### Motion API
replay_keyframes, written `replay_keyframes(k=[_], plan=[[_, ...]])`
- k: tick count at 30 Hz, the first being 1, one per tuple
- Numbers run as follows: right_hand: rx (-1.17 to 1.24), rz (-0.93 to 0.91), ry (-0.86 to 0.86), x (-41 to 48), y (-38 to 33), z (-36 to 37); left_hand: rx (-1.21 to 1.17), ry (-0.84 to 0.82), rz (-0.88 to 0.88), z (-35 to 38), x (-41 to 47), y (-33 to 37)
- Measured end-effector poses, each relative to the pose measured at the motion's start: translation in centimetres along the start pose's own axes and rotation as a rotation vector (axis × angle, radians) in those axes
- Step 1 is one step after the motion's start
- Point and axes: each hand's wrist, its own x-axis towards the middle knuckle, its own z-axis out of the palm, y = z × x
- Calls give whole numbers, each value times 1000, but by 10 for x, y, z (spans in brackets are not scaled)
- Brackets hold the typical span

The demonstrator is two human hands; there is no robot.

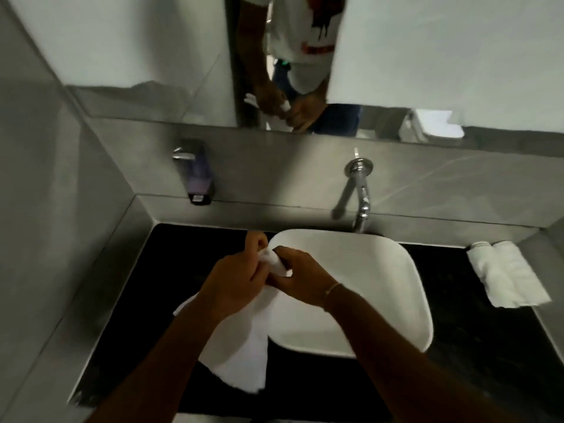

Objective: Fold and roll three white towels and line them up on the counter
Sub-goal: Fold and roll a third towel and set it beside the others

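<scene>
Your left hand (235, 279) and right hand (300, 274) meet just left of centre, both pinched shut on the rolled end of a white towel (241, 352) — fingers curled round the small roll between them. The rest of that towel hangs loose toward 7 o'clock, draping over the left rim of the white basin (381, 285) and onto the black counter (146, 300). A thin bracelet (331, 290) sits on your right wrist. At 3 o'clock from your hands, well apart, two rolled white towels (506, 274) lie side by side and touching on the counter's right end, near the wall. At 12 o'clock a chrome wall tap (361, 199) reaches over the basin's back edge; at 11 o'clock a wall soap dispenser (198, 175). Above — a mirror (290, 56) reflects your hands and the towel.
</scene>
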Motion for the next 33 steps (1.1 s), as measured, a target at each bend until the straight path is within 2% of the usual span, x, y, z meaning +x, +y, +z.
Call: replay_keyframes(k=[3, 5, 7, 9, 11, 16, 20, 24, 28, 30, 33], plan=[[69, 14, 20, -37, 2, -79, -243, -87, 32, 5, 20, 62], [175, 21, 133, -77, 14, -142, -376, -184, 34, 15, 30, 104], [270, 30, 239, -121, 31, -201, -334, -291, 55, 29, 37, 140], [268, 37, 321, -162, 46, -252, -295, -353, 94, 48, 45, 183], [233, 74, 371, -193, 71, -301, -260, -331, 116, 75, 64, 234], [32, 238, 503, -226, 144, -421, -102, -152, 134, 150, 144, 353], [-76, 313, 565, -234, 192, -486, -43, -50, 199, 199, 186, 419], [38, 259, 658, -253, 225, -491, 0, 18, 162, 239, 189, 433], [56, 346, 658, -291, 282, -442, 22, -68, 123, 291, 145, 412], [9, 457, 596, -319, 318, -398, 31, -141, 113, 328, 113, 394], [-8, 618, 427, -368, 365, -324, 193, -332, 18, 393, 57, 360]])
